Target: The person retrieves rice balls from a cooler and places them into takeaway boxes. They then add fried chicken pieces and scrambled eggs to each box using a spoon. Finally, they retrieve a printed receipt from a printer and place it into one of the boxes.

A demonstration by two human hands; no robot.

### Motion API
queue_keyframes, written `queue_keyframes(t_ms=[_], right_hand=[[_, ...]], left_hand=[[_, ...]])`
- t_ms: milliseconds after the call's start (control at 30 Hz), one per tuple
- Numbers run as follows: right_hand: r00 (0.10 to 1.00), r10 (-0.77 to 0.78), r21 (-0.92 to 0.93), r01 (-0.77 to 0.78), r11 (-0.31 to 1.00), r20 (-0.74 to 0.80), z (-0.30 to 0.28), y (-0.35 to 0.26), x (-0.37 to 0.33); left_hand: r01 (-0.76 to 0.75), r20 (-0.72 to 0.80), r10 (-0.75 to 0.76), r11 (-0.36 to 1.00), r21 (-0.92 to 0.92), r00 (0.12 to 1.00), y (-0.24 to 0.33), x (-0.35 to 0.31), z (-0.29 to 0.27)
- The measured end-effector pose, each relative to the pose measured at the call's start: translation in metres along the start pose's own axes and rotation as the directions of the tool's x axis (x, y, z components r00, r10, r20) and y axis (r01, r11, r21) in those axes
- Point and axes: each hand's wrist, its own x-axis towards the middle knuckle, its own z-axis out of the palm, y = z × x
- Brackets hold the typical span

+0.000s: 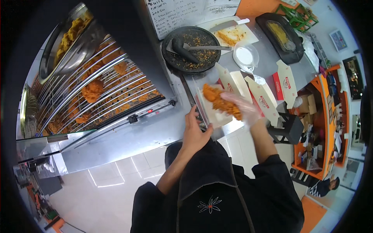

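Over an open white paper takeaway box (208, 114) my right hand (248, 110), in a clear plastic glove, grips a long piece of fried chicken (221, 101). The chicken lies partly above the box's opening; whether it touches the bottom cannot be made out. My bare left hand (197, 130) holds the near left side of that box, with thumb and fingers around its edge. Beside it to the right stand more open red and white boxes (262, 97), their flaps up.
A black stone mortar (210, 37) with crumbs, a pestle (182, 50) and a grey spatula (210, 48) sits behind. Farther right are a knife (229, 24), a cutting board (250, 35) and a black tray (268, 21). At left, a display warmer (116, 112) holds fried chicken. Another person (326, 187) is far right.
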Motion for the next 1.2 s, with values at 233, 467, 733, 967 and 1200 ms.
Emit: queue_keyframes(t_ms=[233, 467, 733, 967, 1200], right_hand=[[0.907, 0.367, 0.523, -0.419, 0.742, 0.207, -0.041, 0.045, 0.072], [0.927, 0.155, 0.640, -0.350, 0.684, 0.341, -0.078, 0.049, 0.071], [0.995, 0.080, -0.170, -0.069, 0.983, 0.056, -0.053, 0.024, 0.042], [0.963, -0.127, -0.852, 0.268, 0.450, 0.236, -0.051, 0.002, 0.040], [0.954, 0.066, -0.955, 0.295, -0.037, 0.293, -0.012, -0.001, 0.061]], left_hand=[[0.127, -0.100, -0.126, 0.992, 0.007, 0.987, 0.006, -0.006, 0.006], [0.094, -0.254, -0.076, 0.994, 0.063, 0.964, 0.009, -0.011, 0.018], [0.055, -0.245, -0.047, 0.998, 0.027, 0.968, 0.004, -0.010, 0.017], [0.033, -0.229, -0.026, 0.999, 0.029, 0.973, 0.002, -0.012, 0.016], [0.031, -0.225, -0.020, 0.999, 0.044, 0.974, 0.002, -0.010, 0.010]])
